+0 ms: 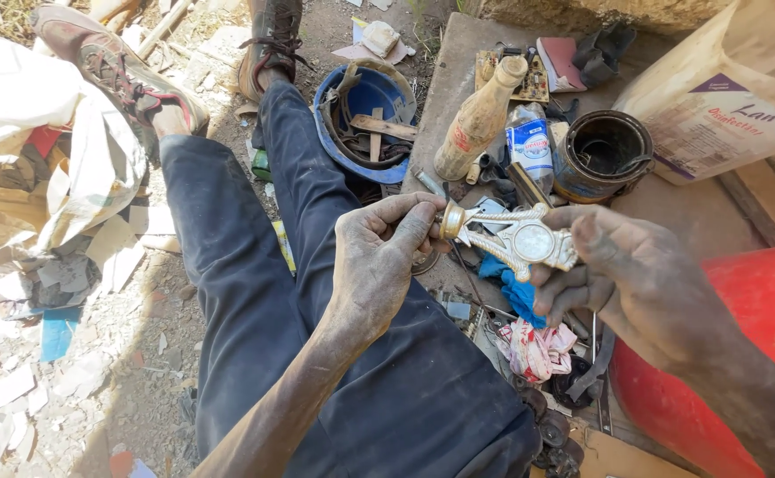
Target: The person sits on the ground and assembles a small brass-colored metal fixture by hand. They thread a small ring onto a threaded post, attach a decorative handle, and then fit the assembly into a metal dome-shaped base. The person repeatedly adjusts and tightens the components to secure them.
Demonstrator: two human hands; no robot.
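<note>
Both hands hold one small silver and gold ornamental piece (516, 237) with a round clock-like face in its middle. My right hand (622, 279) grips its right side from below and behind. My left hand (383, 257) pinches its left, gold-tipped end between thumb and fingers. The piece is held above my lap, over a pile of scraps. My legs in dark trousers (254, 265) stretch away toward two worn shoes (117, 75).
A brown glass bottle (480, 119), a dark tin can (601, 155), a plastic packet (529, 146) and a circuit board (529, 84) lie on a board ahead. A blue bowl (365, 111) holds scrap. A red drum (741, 354) stands at right, torn paper (42, 265) at left.
</note>
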